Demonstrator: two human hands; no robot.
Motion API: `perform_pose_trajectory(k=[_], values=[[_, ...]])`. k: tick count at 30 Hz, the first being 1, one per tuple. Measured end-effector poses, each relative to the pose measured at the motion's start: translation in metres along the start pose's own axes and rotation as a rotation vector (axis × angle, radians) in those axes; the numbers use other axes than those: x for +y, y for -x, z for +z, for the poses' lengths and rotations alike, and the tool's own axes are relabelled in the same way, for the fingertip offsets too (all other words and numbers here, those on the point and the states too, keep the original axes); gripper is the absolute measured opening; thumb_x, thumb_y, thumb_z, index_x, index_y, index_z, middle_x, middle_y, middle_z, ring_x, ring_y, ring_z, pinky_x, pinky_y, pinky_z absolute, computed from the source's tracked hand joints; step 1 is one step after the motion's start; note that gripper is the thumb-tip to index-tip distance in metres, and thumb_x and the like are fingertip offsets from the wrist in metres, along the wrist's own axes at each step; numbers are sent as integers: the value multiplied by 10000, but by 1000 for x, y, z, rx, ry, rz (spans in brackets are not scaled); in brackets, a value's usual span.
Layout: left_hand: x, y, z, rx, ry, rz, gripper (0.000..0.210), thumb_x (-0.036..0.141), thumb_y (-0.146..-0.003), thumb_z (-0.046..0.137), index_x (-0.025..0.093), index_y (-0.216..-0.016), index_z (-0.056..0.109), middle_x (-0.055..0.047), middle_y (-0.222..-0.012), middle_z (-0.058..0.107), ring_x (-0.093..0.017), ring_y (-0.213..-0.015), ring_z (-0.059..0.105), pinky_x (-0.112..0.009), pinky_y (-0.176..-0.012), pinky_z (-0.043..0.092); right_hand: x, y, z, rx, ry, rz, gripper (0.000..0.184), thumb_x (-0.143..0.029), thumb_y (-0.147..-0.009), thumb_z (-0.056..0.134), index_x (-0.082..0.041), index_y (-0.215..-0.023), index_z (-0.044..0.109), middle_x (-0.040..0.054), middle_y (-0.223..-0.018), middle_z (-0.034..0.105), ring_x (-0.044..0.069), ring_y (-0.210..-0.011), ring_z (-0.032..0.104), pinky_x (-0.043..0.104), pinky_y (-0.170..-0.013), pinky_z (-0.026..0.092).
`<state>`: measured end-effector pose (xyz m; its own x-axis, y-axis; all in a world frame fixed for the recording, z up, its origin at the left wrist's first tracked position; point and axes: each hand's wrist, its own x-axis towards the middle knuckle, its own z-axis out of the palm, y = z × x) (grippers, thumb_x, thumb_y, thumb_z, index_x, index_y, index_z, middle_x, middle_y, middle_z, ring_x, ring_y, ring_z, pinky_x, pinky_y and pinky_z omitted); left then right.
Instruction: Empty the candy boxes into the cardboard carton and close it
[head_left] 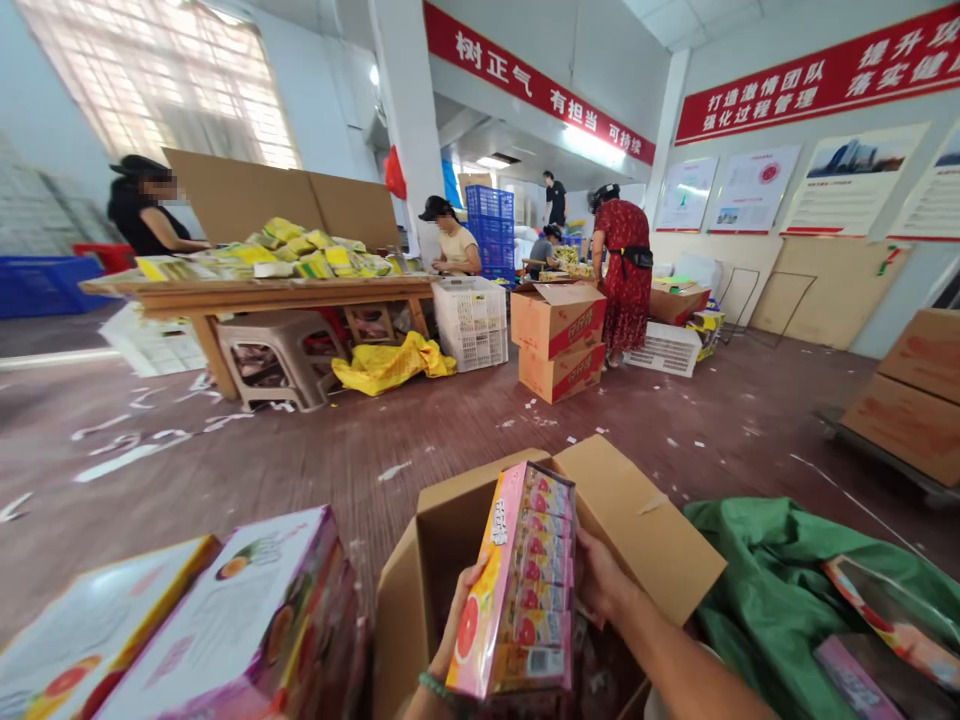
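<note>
Between both hands I hold a display box [517, 580], pink and yellow with grapefruit pictures and a clear front that shows a row of small packets. It is tilted over an open cardboard carton [401, 590] with its flaps spread. My left hand [459, 610], with a green bead bracelet at the wrist, grips the box's left side. Along its right edge my right hand [598, 577] is closed, its fingertips partly hidden behind the box. The carton's inside is mostly dark and blocked by the box and my arms.
Fruit-printed boxes [217, 610] stand at the left. A green sack [780, 570] with printed packaging on it lies at the right. Ahead are stacked cartons [559, 345], white crates [471, 322] and a wooden table [172, 290] heaped with yellow packets. Several people work around the room.
</note>
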<state>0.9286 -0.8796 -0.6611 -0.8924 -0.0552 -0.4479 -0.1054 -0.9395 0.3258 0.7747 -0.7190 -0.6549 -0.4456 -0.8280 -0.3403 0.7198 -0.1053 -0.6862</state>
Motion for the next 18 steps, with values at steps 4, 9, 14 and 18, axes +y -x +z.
perform_pose_trajectory(k=[4, 9, 14, 18], values=[[-3, 4, 7, 73, 7, -5, 796, 469, -808, 776, 75, -1484, 627, -204, -1088, 834, -447, -1016, 807, -557, -941, 634, 5, -4, 6, -70, -97, 120, 499, -593, -910, 675, -143, -1105, 767, 158, -1057, 809, 354, -1158, 748, 530, -1107, 549], [-4, 4, 31, 97, 55, -17, 814, 464, -822, 736, 38, -1500, 589, -233, -1109, 823, -451, -1022, 803, -580, -962, 626, -1, -4, 10, 16, -134, 151, 464, -542, -931, 602, -139, -1074, 781, 162, -1004, 805, 345, -1099, 764, 533, -1084, 569], [-5, 6, 43, 140, 58, 2, 732, 463, -904, 673, 44, -1499, 599, -214, -1066, 831, -432, -1015, 808, -555, -972, 625, -1, -5, 12, 16, -118, 140, 477, -546, -962, 532, -143, -985, 786, 166, -979, 804, 341, -1101, 762, 510, -1075, 578], [-7, 0, 33, 203, 45, 68, 694, 440, -883, 750, 153, -1505, 637, -147, -1124, 839, -409, -1067, 804, -524, -1016, 611, 4, -3, 7, -26, -77, 149, 481, -603, -924, 584, -166, -974, 779, 155, -973, 805, 344, -1098, 763, 503, -1057, 587]])
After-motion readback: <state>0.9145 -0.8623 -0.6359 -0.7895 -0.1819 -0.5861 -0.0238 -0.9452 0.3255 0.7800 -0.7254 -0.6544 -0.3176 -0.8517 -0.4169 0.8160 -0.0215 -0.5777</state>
